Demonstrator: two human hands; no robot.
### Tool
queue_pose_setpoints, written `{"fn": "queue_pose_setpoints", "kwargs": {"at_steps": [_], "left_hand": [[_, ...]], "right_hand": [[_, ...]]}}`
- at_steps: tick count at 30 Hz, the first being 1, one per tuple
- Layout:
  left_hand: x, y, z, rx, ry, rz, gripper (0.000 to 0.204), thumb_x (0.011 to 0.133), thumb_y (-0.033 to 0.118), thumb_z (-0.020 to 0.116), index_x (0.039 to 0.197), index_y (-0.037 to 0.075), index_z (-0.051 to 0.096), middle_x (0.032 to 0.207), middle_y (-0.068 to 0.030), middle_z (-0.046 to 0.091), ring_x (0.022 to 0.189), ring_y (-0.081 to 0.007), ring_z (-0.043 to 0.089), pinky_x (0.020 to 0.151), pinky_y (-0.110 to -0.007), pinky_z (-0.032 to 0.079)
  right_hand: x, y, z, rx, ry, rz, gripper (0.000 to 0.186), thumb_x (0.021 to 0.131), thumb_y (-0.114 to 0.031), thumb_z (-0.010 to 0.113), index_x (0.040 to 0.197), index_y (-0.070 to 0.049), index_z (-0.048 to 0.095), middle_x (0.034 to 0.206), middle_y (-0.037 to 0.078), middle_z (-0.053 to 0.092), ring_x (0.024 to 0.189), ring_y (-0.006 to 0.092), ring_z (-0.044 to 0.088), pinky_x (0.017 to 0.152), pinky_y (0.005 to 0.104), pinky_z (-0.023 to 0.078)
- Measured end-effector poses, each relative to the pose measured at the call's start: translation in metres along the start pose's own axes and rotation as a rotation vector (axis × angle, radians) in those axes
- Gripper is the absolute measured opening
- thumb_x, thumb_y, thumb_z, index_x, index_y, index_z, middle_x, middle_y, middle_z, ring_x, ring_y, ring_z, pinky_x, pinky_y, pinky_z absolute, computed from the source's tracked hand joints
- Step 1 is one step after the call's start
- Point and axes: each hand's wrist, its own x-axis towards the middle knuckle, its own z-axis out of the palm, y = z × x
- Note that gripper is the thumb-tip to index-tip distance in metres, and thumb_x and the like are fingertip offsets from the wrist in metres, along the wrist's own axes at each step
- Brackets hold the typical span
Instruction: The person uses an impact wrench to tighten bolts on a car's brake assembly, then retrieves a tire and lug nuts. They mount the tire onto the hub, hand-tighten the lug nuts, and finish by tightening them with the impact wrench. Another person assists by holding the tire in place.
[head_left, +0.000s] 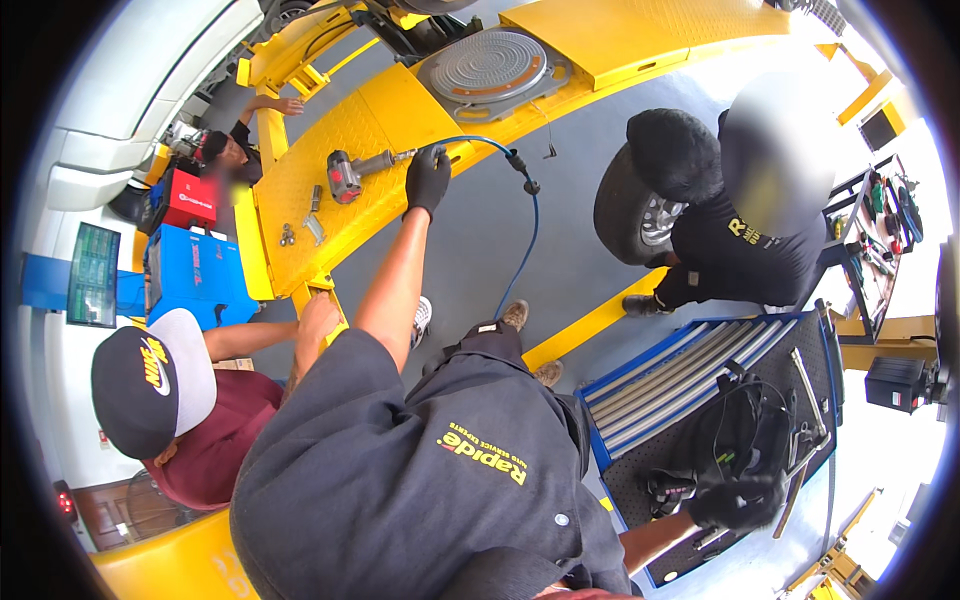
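Observation:
My left hand [427, 182], in a black glove, reaches up to the yellow ramp. Its fingers are closed around the end of a blue air hose [537, 225], where it meets the handle of an air impact wrench [347, 177]. The wrench lies on the ramp plate. Beside it are a dark socket [316, 198], a small metal piece [315, 230] and several lug nuts [288, 236]. My right hand [738, 503], also black-gloved, is low over the tool cart [640, 500], near a long metal bar [790, 505]. Blur hides its fingers.
At right a co-worker in black bends beside a wheel [635, 215]. Another, in a cap [155, 380], crouches close on my left. A third person [228, 150] is beyond the ramp [390, 110]. A black bag [735, 430] lies on the cart. The hose hangs toward my feet.

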Motion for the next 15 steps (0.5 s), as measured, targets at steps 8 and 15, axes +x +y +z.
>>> {"fn": "queue_pose_setpoints", "kwargs": {"at_steps": [8,15], "left_hand": [[-0.168,-0.041,0.044,-0.011,-0.306,-0.309,0.036,0.098,0.033,0.053,0.097,0.002,0.071,0.101,-0.0258,0.071,0.101,-0.0468,0.066,0.088,-0.053,0.053],[-0.206,-0.077,0.021,0.048,-0.922,-0.285,0.036,0.093,0.033,0.053,0.098,0.004,0.073,0.098,-0.02,0.075,0.098,-0.0393,0.07,0.089,-0.048,0.054]], "right_hand": [[0.056,-0.141,0.033,0.067,-0.092,-0.166,0.019,0.103,-0.011,0.064,0.11,0.004,0.072,0.107,0.016,0.075,0.093,0.0274,0.072,0.079,0.0404,0.058],[0.068,-0.153,0.044,0.183,-0.05,-0.097,0.019,0.103,-0.011,0.064,0.111,0.004,0.072,0.107,0.015,0.075,0.093,0.0267,0.072,0.078,0.0392,0.059]]}}
